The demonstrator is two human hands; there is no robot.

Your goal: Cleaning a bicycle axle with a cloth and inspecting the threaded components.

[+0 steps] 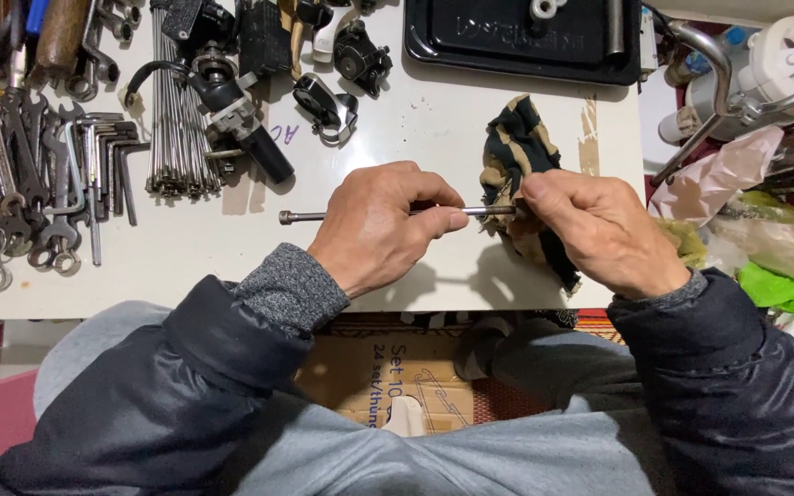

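Over the white worktable [232, 276], spanners [20, 184] and hex keys [112, 156] lie at my left, a bundle of steel spokes [176, 119] beside them, a black tray [507, 46] at the far edge. Both arms reach in level. My left hand [383, 225] pinches a thin metal rod [305, 217] (held flat above the table); my right hand [599, 230] closes on its other end through a patterned rag [516, 147].

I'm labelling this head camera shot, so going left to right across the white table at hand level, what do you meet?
Wrenches → hex keys → bundle of spokes → rod's capped end → left hand → right hand pressing a dark patterned rag on the rod → crumpled plastic bags.
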